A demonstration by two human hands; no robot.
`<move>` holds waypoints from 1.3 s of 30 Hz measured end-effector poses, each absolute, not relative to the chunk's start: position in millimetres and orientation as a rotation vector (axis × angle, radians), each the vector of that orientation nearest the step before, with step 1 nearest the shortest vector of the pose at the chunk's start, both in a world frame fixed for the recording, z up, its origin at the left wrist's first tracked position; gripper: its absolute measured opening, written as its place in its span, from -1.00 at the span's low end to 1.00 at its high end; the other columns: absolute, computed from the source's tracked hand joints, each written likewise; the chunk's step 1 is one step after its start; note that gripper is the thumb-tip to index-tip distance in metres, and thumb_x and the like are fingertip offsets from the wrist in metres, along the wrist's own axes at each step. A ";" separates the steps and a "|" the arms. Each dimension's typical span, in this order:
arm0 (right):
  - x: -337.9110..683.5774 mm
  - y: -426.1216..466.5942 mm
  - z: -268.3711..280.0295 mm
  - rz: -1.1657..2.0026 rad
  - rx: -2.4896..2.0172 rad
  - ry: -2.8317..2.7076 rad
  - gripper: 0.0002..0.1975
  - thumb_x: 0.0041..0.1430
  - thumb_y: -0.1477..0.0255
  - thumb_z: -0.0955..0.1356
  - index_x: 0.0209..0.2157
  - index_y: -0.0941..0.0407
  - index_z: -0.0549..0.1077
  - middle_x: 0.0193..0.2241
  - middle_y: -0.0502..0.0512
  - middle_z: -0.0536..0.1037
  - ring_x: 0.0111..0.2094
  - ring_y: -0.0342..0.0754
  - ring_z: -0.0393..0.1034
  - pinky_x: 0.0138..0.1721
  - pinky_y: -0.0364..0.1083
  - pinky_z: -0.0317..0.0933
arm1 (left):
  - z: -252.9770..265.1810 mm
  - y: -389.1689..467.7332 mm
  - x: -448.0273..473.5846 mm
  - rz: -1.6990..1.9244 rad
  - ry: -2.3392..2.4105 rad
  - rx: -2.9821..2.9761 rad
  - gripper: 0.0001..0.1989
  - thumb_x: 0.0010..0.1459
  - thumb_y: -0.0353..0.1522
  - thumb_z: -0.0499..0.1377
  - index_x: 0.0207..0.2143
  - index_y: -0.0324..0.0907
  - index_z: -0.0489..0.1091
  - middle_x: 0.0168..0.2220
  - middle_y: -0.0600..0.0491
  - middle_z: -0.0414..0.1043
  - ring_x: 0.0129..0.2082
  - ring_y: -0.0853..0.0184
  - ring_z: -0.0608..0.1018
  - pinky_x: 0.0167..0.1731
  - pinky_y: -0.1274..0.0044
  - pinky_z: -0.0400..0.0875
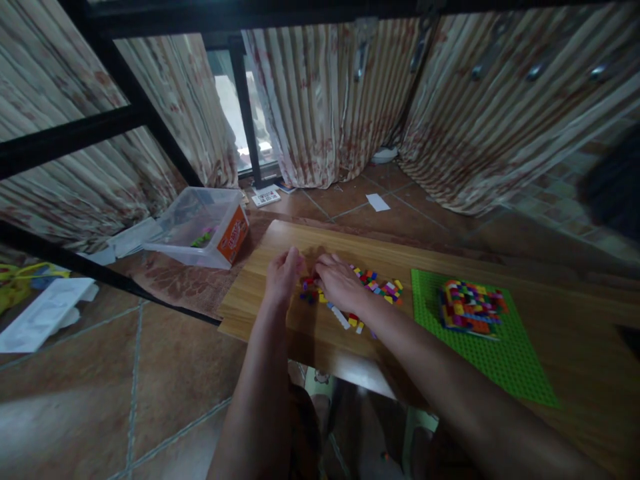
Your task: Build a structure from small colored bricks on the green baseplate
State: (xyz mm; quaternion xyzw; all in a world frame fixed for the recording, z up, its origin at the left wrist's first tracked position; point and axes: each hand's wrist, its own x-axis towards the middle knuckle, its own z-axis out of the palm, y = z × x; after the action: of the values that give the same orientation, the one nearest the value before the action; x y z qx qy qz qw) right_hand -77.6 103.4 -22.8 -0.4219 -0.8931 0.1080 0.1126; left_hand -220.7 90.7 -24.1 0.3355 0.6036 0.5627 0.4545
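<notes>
My left hand (pixel 284 275) is closed over the left part of the wooden table, thumb and fingers drawn together. Whatever it may hold is too small to make out. Just to its right, my right hand (pixel 337 279) reaches down with curled fingers at the edge of a loose pile of small toy bricks (pixel 385 288). What lies in its fingertips is hidden. Red and blue bricks (pixel 309 291) lie between and below the hands. On the right, a block built of many coloured bricks (pixel 470 307) stands on a green studded baseplate (pixel 520 363).
The wooden table (pixel 310 333) runs left to right before me. A clear plastic bin (pixel 200 217) with an orange label stands on the floor beyond its left end. Striped curtains (pixel 310 100) hang behind, and black metal bars (pixel 65 123) cross the left side.
</notes>
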 end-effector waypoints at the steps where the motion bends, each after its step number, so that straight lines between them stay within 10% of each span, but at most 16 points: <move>1: -75.0 102.0 -21.2 0.306 -1.244 -2.594 -0.90 0.21 0.50 0.32 -0.29 0.17 0.49 -0.22 0.18 0.48 -0.11 0.05 0.28 -0.07 -0.03 0.15 | -24.4 91.0 -220.4 1.388 1.494 0.842 -0.47 -0.08 0.05 0.23 -0.38 -0.27 0.43 -0.42 -0.02 0.49 -0.45 0.36 0.48 -0.42 0.55 0.31; 24: 39.4 14.6 -3.3 0.989 -1.273 -1.342 -0.93 0.06 0.46 0.38 -0.37 0.10 0.53 -0.45 -0.01 0.60 -0.41 -0.12 0.48 -0.32 -0.14 0.33 | 1.2 58.3 -117.9 0.731 0.997 1.288 -0.76 -0.02 -0.24 0.33 -0.35 -0.22 0.52 -0.48 0.08 0.50 -0.50 0.43 0.47 -0.44 0.59 0.35; 39: 101.1 -9.1 -4.1 0.572 -1.551 -1.602 -0.86 0.14 0.51 0.32 -0.31 0.08 0.53 -0.35 0.04 0.59 -0.34 -0.07 0.46 -0.24 -0.08 0.28 | -6.2 72.5 -132.1 0.967 1.284 1.554 -0.84 -0.09 -0.30 0.29 -0.42 -0.20 0.53 -0.39 0.04 0.53 -0.33 0.28 0.52 -0.29 0.51 0.39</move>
State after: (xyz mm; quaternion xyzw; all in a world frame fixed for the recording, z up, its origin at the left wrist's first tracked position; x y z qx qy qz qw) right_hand 101.1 -9.1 -4.1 -0.6152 -0.6355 0.2269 0.4078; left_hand -132.1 72.5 -6.2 0.6250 0.5165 0.3888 0.4375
